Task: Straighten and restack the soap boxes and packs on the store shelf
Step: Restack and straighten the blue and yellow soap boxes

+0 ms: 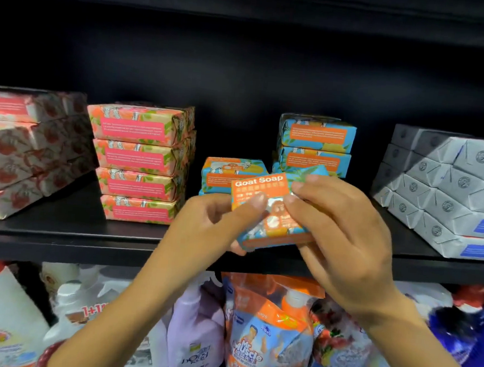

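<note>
- The Goat Soap pack [274, 221], blue with an orange label, is held in the air in front of the shelf [59, 242], tilted, with its label toward the camera.
- The left hand [209, 227] grips the pack at its lower left; the thumb lies on the front face and the fingers curl under it.
- The right hand [343, 227] pinches the right edge of the pack with curled fingers.
- Just behind the held pack, one more blue pack [230, 172] lies on the shelf. To the right of it there is a blue stack [315, 148] – two packs are visible.
- More to the left stands a pink stack [142, 162] of four packs, with its edges not fully in line.
- At the far left is a red floral stack [22, 153], and at the far right are grey boxes [449, 192] – both stacks lean in steps.
- On the level below stand a Mr Muscle pouch [267, 334], a lilac bottle [196, 332] and white bottles [3, 310].
</note>
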`<state>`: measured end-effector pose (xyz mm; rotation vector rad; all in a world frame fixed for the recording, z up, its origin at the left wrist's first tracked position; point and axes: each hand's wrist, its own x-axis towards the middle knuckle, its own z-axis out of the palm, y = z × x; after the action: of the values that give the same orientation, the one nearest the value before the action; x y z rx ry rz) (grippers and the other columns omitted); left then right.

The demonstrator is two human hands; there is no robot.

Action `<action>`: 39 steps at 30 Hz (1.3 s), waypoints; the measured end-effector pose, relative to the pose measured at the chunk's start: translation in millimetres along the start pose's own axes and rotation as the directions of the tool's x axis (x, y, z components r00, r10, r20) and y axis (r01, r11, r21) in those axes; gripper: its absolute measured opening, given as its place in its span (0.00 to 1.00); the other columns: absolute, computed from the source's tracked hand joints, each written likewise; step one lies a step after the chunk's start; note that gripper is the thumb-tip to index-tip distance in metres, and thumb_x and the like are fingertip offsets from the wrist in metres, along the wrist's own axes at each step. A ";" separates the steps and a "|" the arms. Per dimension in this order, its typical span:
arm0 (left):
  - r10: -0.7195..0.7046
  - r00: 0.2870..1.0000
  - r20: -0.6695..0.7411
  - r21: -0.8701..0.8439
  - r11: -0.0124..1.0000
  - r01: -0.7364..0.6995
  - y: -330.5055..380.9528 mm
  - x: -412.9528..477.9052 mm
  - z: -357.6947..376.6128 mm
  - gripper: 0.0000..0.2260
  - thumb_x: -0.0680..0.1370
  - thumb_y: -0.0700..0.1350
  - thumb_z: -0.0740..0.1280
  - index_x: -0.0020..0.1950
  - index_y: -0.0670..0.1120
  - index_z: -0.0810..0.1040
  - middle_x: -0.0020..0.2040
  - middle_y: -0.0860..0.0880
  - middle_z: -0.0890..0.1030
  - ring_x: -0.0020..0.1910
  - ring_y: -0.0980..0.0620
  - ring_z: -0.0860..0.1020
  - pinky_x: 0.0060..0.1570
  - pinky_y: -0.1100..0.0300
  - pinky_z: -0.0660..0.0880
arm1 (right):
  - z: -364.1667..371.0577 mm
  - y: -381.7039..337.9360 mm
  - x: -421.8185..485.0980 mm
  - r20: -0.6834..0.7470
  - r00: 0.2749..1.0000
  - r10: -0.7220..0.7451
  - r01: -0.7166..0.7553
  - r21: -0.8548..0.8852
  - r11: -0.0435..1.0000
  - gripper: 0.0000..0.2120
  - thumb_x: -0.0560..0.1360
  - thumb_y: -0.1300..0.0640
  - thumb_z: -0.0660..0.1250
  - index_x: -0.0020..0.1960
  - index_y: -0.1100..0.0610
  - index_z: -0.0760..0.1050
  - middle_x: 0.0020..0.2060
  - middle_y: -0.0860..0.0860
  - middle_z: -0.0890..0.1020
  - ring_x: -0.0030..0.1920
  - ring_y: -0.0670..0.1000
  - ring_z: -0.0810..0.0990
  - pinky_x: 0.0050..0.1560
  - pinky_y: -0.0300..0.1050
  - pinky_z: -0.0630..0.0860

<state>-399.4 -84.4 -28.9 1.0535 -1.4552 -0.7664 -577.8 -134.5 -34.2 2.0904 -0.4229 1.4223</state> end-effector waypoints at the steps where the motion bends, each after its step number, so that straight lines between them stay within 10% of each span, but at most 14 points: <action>1: -0.022 0.999 0.026 -0.105 0.994 0.024 1.6 0.6 0.5 0.14 0.67 0.58 0.72 0.44 0.50 0.84 0.41 0.46 0.85 0.41 0.51 0.83 0.39 0.58 0.79 | 1.9 -2.2 2.0 -0.005 1.000 -0.009 0.009 0.003 1.000 0.09 0.78 0.63 0.62 0.54 0.64 0.79 0.50 0.62 0.81 0.56 0.58 0.76 0.57 0.53 0.75; 4: 0.038 0.999 -0.010 -0.236 0.971 -0.040 1.4 -0.9 -2.6 0.13 0.70 0.46 0.72 0.51 0.42 0.83 0.47 0.45 0.85 0.48 0.48 0.83 0.45 0.62 0.78 | 0.8 -2.5 3.4 0.101 0.995 0.022 -0.028 0.064 0.998 0.16 0.73 0.61 0.68 0.60 0.59 0.71 0.59 0.57 0.76 0.62 0.56 0.72 0.62 0.50 0.71; 11: 0.365 0.922 -0.131 0.040 0.931 -0.363 -6.4 -2.7 -9.1 0.15 0.69 0.47 0.75 0.54 0.53 0.78 0.53 0.54 0.83 0.53 0.55 0.81 0.49 0.65 0.76 | -11.7 5.9 23.3 0.345 0.872 0.349 -0.435 0.217 0.874 0.33 0.68 0.46 0.70 0.69 0.56 0.67 0.63 0.46 0.71 0.66 0.45 0.68 0.66 0.35 0.63; 19: 0.395 0.917 -0.059 0.232 0.898 -0.373 -3.6 1.3 -21.0 0.28 0.63 0.56 0.76 0.60 0.52 0.75 0.58 0.60 0.79 0.57 0.59 0.78 0.53 0.64 0.76 | -2.5 -1.5 29.4 0.191 0.963 0.189 -0.225 0.187 0.956 0.12 0.68 0.63 0.68 0.51 0.62 0.78 0.47 0.54 0.80 0.51 0.51 0.77 0.50 0.43 0.74; 29: 0.248 0.969 0.009 0.325 0.915 -0.237 6.5 0.5 -37.1 0.32 0.55 0.54 0.80 0.57 0.58 0.76 0.53 0.60 0.81 0.52 0.62 0.79 0.52 0.62 0.77 | 11.5 -2.7 12.5 0.161 0.987 -0.006 -0.020 0.155 0.988 0.17 0.68 0.68 0.70 0.51 0.59 0.67 0.54 0.59 0.79 0.58 0.55 0.75 0.54 0.49 0.75; 34: 0.527 0.848 0.052 0.543 0.698 -0.467 6.5 -1.3 -35.6 0.31 0.62 0.50 0.77 0.63 0.52 0.72 0.61 0.58 0.76 0.61 0.61 0.74 0.58 0.64 0.72 | -0.2 -0.4 19.8 0.379 0.900 0.216 -0.321 0.238 0.917 0.36 0.65 0.42 0.73 0.66 0.55 0.66 0.68 0.48 0.68 0.69 0.45 0.65 0.67 0.35 0.63; 39: 0.685 0.717 0.126 0.618 0.512 -0.597 -1.2 3.4 -32.7 0.26 0.68 0.46 0.75 0.62 0.43 0.72 0.61 0.49 0.75 0.63 0.51 0.72 0.64 0.58 0.67 | -4.8 -4.3 31.2 0.467 0.772 0.431 -0.602 0.320 0.732 0.35 0.63 0.37 0.69 0.67 0.47 0.67 0.58 0.33 0.72 0.58 0.28 0.69 0.53 0.20 0.63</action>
<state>-367.0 -84.7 -23.4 0.8809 -1.8597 0.3812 -567.0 -126.5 -5.3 2.7974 -0.9893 1.5421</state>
